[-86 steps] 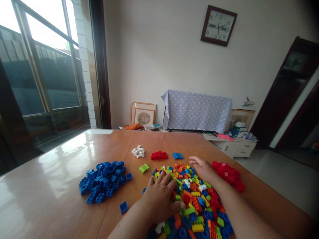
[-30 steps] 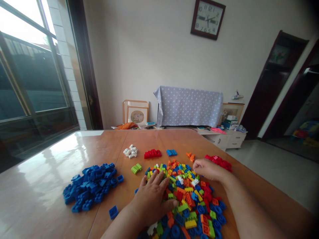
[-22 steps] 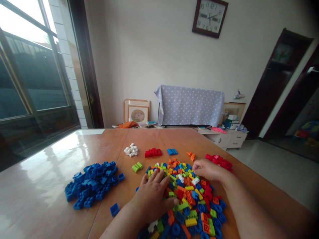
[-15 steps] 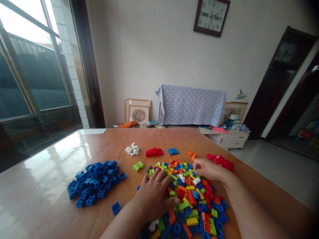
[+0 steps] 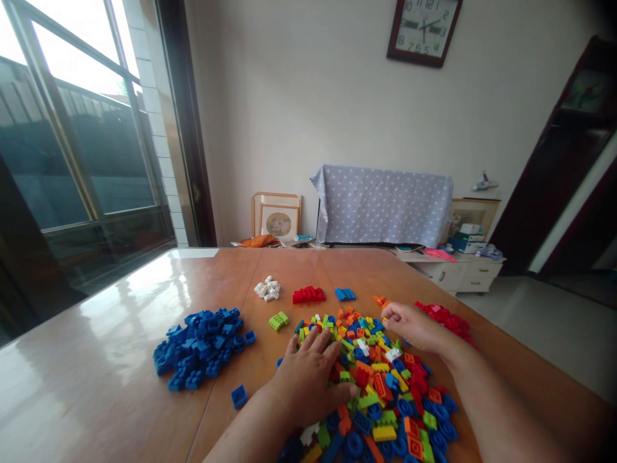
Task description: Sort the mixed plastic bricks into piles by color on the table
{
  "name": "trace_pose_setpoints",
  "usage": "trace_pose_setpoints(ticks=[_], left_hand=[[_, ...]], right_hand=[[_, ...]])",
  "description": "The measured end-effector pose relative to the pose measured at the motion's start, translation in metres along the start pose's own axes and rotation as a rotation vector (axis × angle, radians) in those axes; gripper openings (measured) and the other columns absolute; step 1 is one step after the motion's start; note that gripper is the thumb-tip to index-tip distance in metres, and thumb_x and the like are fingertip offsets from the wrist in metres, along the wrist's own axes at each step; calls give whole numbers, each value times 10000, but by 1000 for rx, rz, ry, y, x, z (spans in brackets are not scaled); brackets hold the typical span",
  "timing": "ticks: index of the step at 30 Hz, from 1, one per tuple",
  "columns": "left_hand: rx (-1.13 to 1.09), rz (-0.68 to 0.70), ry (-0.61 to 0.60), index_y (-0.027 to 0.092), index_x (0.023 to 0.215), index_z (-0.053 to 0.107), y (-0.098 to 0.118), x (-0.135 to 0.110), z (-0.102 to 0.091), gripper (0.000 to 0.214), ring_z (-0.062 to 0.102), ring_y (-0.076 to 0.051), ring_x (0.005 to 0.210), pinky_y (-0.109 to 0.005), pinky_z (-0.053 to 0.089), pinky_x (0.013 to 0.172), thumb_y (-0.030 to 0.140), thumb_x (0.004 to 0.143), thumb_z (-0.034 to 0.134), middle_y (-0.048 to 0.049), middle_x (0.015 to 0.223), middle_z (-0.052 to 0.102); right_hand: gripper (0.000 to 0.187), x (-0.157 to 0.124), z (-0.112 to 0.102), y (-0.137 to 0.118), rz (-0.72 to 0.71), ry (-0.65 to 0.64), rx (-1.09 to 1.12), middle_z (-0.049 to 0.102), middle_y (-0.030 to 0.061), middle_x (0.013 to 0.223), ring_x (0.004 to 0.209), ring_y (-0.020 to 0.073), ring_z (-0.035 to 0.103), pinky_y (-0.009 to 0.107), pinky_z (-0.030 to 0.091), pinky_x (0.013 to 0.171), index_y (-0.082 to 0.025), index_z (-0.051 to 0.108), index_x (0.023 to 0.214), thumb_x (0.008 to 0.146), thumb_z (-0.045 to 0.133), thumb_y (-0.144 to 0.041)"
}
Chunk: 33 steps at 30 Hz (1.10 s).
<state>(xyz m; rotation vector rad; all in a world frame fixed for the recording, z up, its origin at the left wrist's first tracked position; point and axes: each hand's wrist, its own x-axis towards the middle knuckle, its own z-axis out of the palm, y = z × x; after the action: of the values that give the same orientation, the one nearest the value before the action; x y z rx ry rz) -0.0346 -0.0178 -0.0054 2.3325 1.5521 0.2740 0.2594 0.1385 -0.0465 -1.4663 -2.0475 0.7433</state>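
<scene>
A mixed pile of toy building bricks [image 5: 380, 389] in many colours lies in front of me. My left hand [image 5: 313, 379] rests on the pile's left side, its fingers spread. Over the pile's far right edge is my right hand [image 5: 407, 326], its fingertips pinched together; what they hold, if anything, is too small to make out. Just beyond those fingertips lie a few orange bricks [image 5: 380, 300]. To the right of that hand sits a heap of red pieces [image 5: 446, 319], partly hidden by the hand and forearm.
Sorted groups stand around the pile: blue bricks [image 5: 202, 347] at left, white pieces [image 5: 268, 289], red bricks [image 5: 309, 294], light blue bricks [image 5: 345, 294] and green bricks [image 5: 278, 321]. One blue brick [image 5: 239, 397] lies by my left forearm. The wooden table [image 5: 231, 263] reflects window light.
The view has turned slightly left, so everything sits further right. My right hand has moved a little away from me, closer to the orange bricks. My left hand stays on the pile.
</scene>
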Motion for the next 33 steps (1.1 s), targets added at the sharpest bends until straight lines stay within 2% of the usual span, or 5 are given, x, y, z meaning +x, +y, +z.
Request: trace_pose_setpoints(ticks=[3,9,16,23,33], left_hand=[[1,4,-4,300,1553,368,1,0,-1,814,111,-367,1536,-669,141,1197,749,876,422,-83,1658,224],[1,-9,-20,297,1559,355,1,1,-2,845,98,-365,1536,-667,126,1200,769,862,433,-89,1658,220],[-7,-9,-21,302,1560,352,0,2,0,848,91,-369,1536,-670,128,1199,767,858,449,-86,1659,217],[-15,-6,-13,310,1553,367,0,2,-1,836,100,-375,1534,-672,127,1200,761,856,464,-82,1657,234],[-17,-7,-8,310,1551,371,3,0,-3,798,123,-369,1535,-665,137,1200,728,876,449,-78,1659,226]], right_hand=[[316,1,-2,-6,-17,32,37,599,-5,694,630,135,509,242,353,563,-191,606,839,849,608,-507],[528,-4,-6,-23,101,57,300,567,-15,650,544,105,453,231,325,508,-189,596,824,855,511,-710],[485,-2,-8,-21,116,127,379,532,-33,617,525,89,408,218,298,492,-192,586,808,843,561,-675],[466,4,-9,-14,153,314,465,582,-7,666,513,91,428,213,296,462,-204,546,795,817,597,-666],[528,2,-7,-16,125,275,373,543,-17,622,521,95,403,222,304,478,-196,552,766,832,553,-719]])
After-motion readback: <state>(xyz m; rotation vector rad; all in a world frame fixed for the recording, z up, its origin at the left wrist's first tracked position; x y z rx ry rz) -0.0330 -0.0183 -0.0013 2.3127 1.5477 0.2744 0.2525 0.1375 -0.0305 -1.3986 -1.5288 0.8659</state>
